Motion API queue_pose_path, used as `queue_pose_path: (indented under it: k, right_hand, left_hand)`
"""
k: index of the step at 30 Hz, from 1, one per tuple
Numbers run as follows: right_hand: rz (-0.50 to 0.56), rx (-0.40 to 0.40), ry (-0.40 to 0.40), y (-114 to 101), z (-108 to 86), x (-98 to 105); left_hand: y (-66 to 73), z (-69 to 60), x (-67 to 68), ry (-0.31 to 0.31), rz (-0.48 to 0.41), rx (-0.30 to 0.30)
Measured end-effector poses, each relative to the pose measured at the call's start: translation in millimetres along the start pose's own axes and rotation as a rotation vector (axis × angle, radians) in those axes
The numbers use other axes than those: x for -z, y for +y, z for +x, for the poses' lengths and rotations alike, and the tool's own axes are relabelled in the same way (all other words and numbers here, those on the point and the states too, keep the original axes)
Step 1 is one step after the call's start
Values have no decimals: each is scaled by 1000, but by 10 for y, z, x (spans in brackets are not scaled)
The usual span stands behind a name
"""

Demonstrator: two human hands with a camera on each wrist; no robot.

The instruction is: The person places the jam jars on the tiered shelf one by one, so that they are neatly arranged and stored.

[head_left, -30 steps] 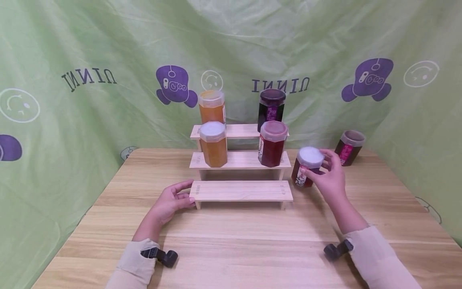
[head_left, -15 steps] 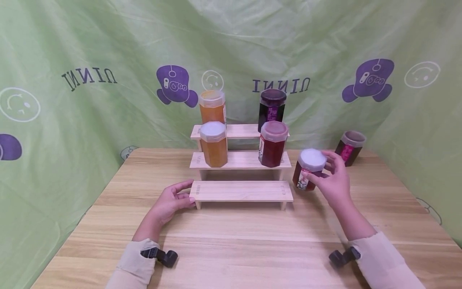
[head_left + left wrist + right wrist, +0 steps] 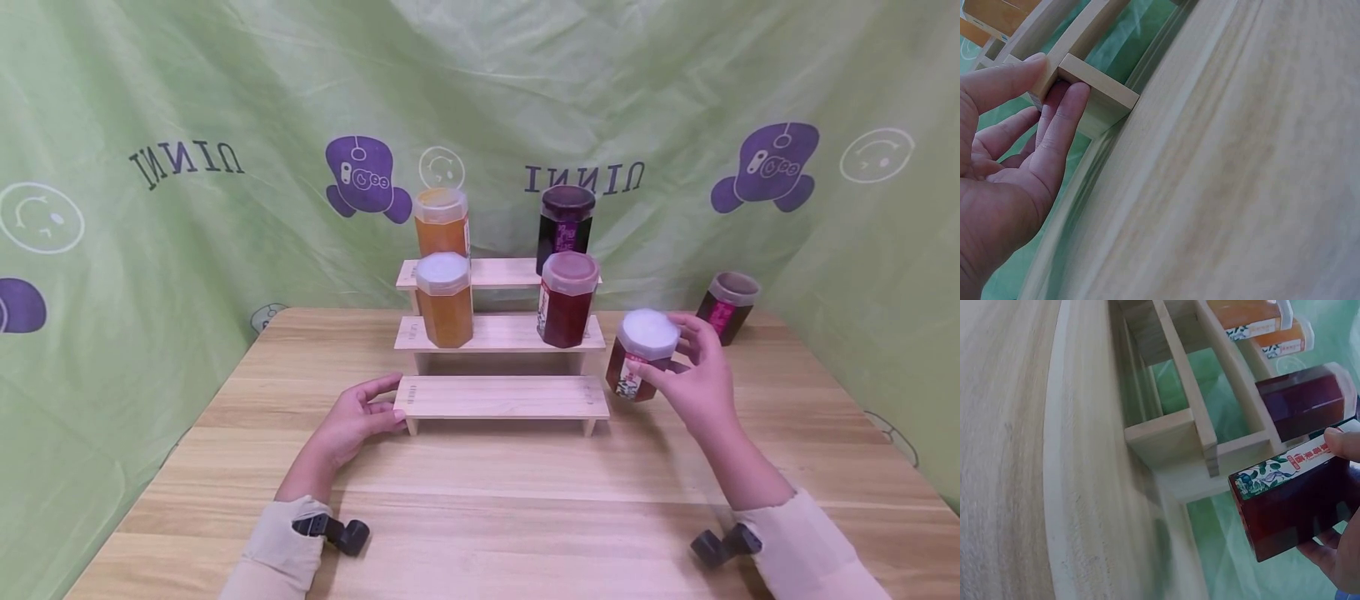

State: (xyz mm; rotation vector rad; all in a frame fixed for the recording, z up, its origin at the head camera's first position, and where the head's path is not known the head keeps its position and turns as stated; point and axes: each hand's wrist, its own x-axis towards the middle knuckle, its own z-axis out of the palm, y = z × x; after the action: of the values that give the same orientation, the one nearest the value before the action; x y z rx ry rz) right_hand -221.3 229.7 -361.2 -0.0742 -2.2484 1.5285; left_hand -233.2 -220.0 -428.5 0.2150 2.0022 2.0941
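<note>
A three-step wooden display stand (image 3: pixel 502 396) is on the table. At the left end of its lowest step, my left hand (image 3: pixel 356 425) pinches the board, thumb on top and fingers underneath against the leg (image 3: pixel 1107 103). My right hand (image 3: pixel 697 383) holds a dark red jar (image 3: pixel 624 379) by its sides, off the right end of that step. This jar has a white lid and a flowered label, and it tilts a little; the right wrist view shows it raised above the tabletop. An amber jar (image 3: pixel 446 317) and a red jar (image 3: pixel 564 317) stand on the middle step.
On the top step are an orange jar (image 3: pixel 441 229) at left and a dark purple jar (image 3: pixel 564 233) at right. Another dark jar (image 3: pixel 726 308) with a pink label stands at the table's back right. Behind the wooden table (image 3: pixel 480 517) hangs a green printed cloth (image 3: pixel 480 100).
My right hand has moved slightly nearer to me with the dark red jar, its forearm shifting right. The left hand and the stand have stayed put.
</note>
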Motion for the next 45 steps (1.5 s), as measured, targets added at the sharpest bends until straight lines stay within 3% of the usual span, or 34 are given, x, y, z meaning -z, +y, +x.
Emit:
queue_pose_path:
  k: [15,27,45]
  right_hand:
    - [18,79,-27,-205,-135,13]
    - [42,108,-96,-379,-229,-39]
    - [90,87,-163,-601,-287,-209]
  left_hand:
    - [7,-4,-5,-7,-5,0]
    - [16,-15,-7,-12,0,-2]
    - [21,-11,-5,-1,0,5]
